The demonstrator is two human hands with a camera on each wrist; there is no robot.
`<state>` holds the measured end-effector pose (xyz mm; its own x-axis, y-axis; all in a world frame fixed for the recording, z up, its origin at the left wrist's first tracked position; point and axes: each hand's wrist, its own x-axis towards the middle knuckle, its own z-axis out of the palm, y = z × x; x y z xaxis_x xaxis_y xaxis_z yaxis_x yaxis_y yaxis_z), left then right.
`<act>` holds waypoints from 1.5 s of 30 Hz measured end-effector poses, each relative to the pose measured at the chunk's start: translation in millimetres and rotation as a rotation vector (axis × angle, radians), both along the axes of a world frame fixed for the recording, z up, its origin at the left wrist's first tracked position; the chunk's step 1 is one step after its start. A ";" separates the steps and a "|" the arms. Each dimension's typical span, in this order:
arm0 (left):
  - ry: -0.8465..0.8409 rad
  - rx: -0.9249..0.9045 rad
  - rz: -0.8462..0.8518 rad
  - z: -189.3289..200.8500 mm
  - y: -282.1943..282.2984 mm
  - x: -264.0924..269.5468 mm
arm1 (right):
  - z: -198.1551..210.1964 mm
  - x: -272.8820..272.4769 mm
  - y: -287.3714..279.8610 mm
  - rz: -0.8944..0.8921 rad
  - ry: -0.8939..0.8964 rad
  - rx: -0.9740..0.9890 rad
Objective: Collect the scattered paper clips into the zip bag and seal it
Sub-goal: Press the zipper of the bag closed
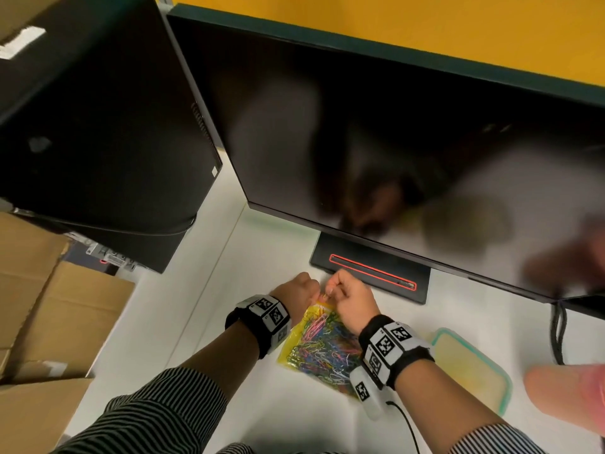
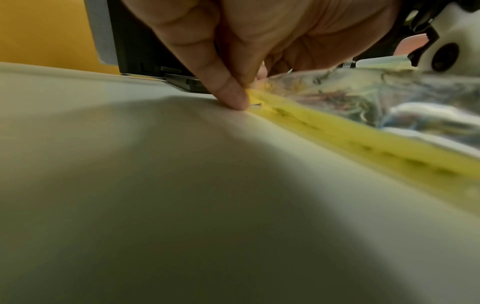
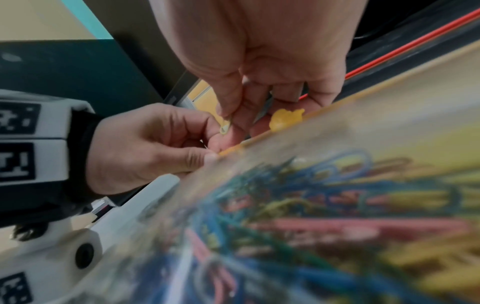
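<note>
Both hands meet at the far top edge of the zip bag (image 1: 322,347). The left hand (image 1: 296,294) is curled, its fingertips (image 2: 235,100) pinching the bag's yellow top corner down against the white desk (image 1: 262,257). The right hand (image 1: 352,301) is curled too, thumb and forefinger (image 3: 228,107) nipping the bag's top strip just beside the left hand's fingers; a small yellow tab (image 3: 285,119) shows under its other fingers. Whether the zip is closed I cannot tell.

One bag lies flat on the desk between the two wrists, clear with yellow borders, and packed with many coloured paper clips (image 1: 327,352), too tangled to count.

Just beyond the hands sits the black monitor stand (image 1: 370,270) with a red outline, under one large dark monitor (image 1: 393,142). A second dark screen (image 1: 98,126) stands to the left. One teal-rimmed container lid (image 1: 471,368) lies right of the bag. Cardboard boxes (image 1: 49,306) stand off the desk's left side.
</note>
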<state>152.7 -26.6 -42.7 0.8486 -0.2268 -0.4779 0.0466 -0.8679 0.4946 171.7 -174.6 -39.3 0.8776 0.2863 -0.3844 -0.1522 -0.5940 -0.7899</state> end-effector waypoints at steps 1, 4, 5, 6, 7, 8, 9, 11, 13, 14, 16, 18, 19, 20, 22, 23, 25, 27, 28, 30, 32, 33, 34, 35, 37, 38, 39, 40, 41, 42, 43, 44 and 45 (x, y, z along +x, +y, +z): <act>-0.006 0.003 -0.008 1.0 -0.4 -0.9 | -0.2 0.1 -0.2 0.020 0.000 -0.027; -0.030 0.012 -0.026 0.9 -0.5 -2.3 | 1.2 -0.2 -0.5 0.094 -0.011 -0.129; -0.032 0.015 -0.026 1.1 -0.4 -2.7 | 1.5 -0.6 0.0 0.103 -0.013 -0.149; -0.033 0.013 -0.024 0.9 -0.3 -2.8 | 2.1 -1.4 0.8 0.090 -0.004 -0.151; -0.037 0.007 -0.022 0.8 -0.3 -3.0 | 1.3 -2.0 1.5 0.061 0.008 -0.130; -0.043 -0.003 -0.020 0.4 0.0 -3.1 | -0.2 -2.3 2.6 0.016 0.027 -0.107; -0.048 -0.014 -0.018 0.9 0.0 -3.3 | -2.4 -2.5 3.0 -0.036 0.041 -0.086; -0.058 -0.036 -0.020 1.1 -0.2 -3.3 | -8.9 -2.5 2.1 -0.120 0.065 -0.060; -0.063 -0.040 -0.025 1.7 -0.4 -3.3 | -13.3 -2.8 2.0 -0.154 0.089 -0.039; -0.064 -0.039 -0.028 1.9 -0.2 -3.5 | -14.5 -2.7 2.5 -0.156 0.096 -0.038; -0.065 -0.042 -0.027 1.3 -0.1 -3.9 | -15.6 -1.8 3.2 -0.165 0.095 -0.040; -0.065 -0.048 -0.019 1.7 -0.1 -4.3 | -16.2 0.1 2.3 -0.197 0.096 -0.017; -0.066 -0.048 -0.015 2.2 -0.1 -4.1 | -16.0 1.0 2.0 -0.203 0.093 -0.008; -0.066 -0.047 -0.014 2.3 0.1 -4.0 | -16.0 1.3 2.2 -0.198 0.091 -0.006; -0.061 -0.043 -0.012 2.7 0.2 -3.9 | -18.2 -0.1 2.6 -0.166 0.080 -0.038; -0.058 -0.041 -0.012 2.8 0.3 -4.1 | -18.7 -1.5 3.1 -0.152 0.075 -0.062; -0.059 -0.038 -0.015 3.6 0.5 -4.4 | -16.9 -4.1 3.9 -0.127 0.064 -0.100; -0.058 -0.037 -0.015 4.1 0.7 -4.2 | -12.7 -4.5 4.3 -0.068 0.030 -0.158; -0.058 -0.039 -0.013 3.9 0.5 -3.8 | -8.2 -4.7 4.7 -0.007 -0.009 -0.215; -0.060 -0.053 0.001 3.2 0.2 -2.9 | -0.1 -6.1 4.7 0.141 -0.144 -0.341; -0.073 -0.089 0.046 2.4 0.6 -1.4 | 5.7 -9.9 2.8 0.280 -0.239 -0.439; -0.074 -0.108 0.074 2.1 1.5 -1.3 | 6.9 -12.9 1.7 0.340 -0.251 -0.468; -0.069 -0.115 0.094 1.6 3.4 -0.6 | 6.0 -15.6 0.6 0.388 -0.245 -0.496; -0.059 -0.114 0.106 2.1 5.0 0.2 | 6.5 -17.7 -1.4 0.423 -0.228 -0.518; -0.040 -0.114 0.131 1.7 8.9 1.4 | 8.1 -18.6 -8.3 0.455 -0.191 -0.560; -0.030 -0.114 0.143 1.7 10.6 1.9 | 9.9 -17.9 -13.4 0.433 -0.164 -0.575; -0.023 -0.108 0.143 2.5 11.5 3.3 | 11.8 -16.1 -19.0 0.381 -0.130 -0.581; -0.023 -0.098 0.128 3.4 11.7 4.5 | 13.6 -15.1 -24.8 0.317 -0.099 -0.585; -0.026 -0.086 0.105 4.9 11.1 5.4 | 14.4 -13.8 -30.2 0.263 -0.074 -0.588; -0.032 -0.076 0.077 6.6 9.9 6.8 | 14.8 -12.8 -34.6 0.228 -0.052 -0.589; -0.040 -0.066 0.042 9.0 8.8 7.6 | 14.7 -12.2 -37.0 0.199 -0.027 -0.579; -0.054 -0.054 0.004 10.3 7.8 8.9 | 14.4 -11.7 -38.2 0.164 0.000 -0.556; -0.069 -0.044 -0.024 10.9 7.1 10.2 | 14.1 -11.1 -39.0 0.127 0.025 -0.532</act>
